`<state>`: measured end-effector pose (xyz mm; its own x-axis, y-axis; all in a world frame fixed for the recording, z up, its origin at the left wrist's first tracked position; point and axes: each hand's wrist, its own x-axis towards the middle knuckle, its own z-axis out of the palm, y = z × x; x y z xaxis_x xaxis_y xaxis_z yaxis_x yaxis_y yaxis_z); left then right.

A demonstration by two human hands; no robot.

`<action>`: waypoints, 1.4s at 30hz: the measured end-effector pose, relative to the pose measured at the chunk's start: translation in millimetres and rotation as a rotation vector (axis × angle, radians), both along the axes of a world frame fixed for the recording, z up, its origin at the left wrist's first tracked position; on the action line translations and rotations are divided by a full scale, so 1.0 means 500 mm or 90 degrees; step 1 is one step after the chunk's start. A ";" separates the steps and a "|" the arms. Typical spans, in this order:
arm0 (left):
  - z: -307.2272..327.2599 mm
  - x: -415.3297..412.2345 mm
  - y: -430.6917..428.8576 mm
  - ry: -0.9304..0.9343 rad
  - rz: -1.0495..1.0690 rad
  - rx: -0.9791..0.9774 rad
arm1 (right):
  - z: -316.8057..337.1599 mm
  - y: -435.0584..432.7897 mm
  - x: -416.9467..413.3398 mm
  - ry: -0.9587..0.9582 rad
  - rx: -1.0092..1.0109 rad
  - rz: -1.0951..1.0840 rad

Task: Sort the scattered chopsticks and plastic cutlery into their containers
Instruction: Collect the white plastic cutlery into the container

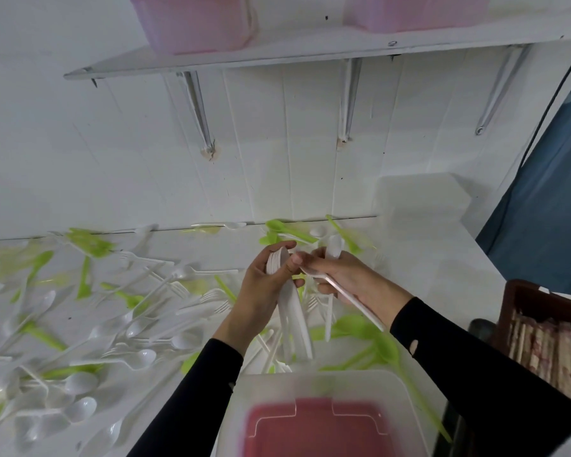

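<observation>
My left hand (264, 285) grips a stacked bunch of white plastic spoons (289, 311), bowls up by my fingers and handles hanging down. Right beside it, my right hand (340, 275) holds a single white spoon (336, 291), its bowl near my fingertips and its handle slanting down to the right. Both hands hover above the white table (442, 268). White spoons and forks (139, 324) and green cutlery (86, 278) lie scattered over the table. A translucent container (310, 387) with a red lid inside sits at the near edge.
A dark brown crate (547, 334) filled with wrapped chopsticks stands at the right. A white wall shelf (277, 57) carries two pink tubs (191, 21) above. A blue curtain (547, 209) hangs at the far right.
</observation>
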<state>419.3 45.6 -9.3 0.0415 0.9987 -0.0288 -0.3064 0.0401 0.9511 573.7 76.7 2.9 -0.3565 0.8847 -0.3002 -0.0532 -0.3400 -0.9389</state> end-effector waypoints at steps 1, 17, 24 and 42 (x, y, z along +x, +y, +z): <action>0.001 0.001 -0.001 0.001 -0.013 0.001 | -0.005 -0.001 -0.003 -0.005 -0.005 -0.018; -0.008 -0.018 0.009 0.128 0.089 0.040 | -0.012 -0.009 -0.038 -0.071 0.082 -0.094; 0.012 0.030 -0.003 0.142 0.108 0.046 | 0.005 -0.034 -0.055 0.033 -0.001 0.022; 0.115 -0.011 -0.161 -0.228 0.301 0.057 | 0.067 -0.241 -0.083 -0.563 0.636 0.067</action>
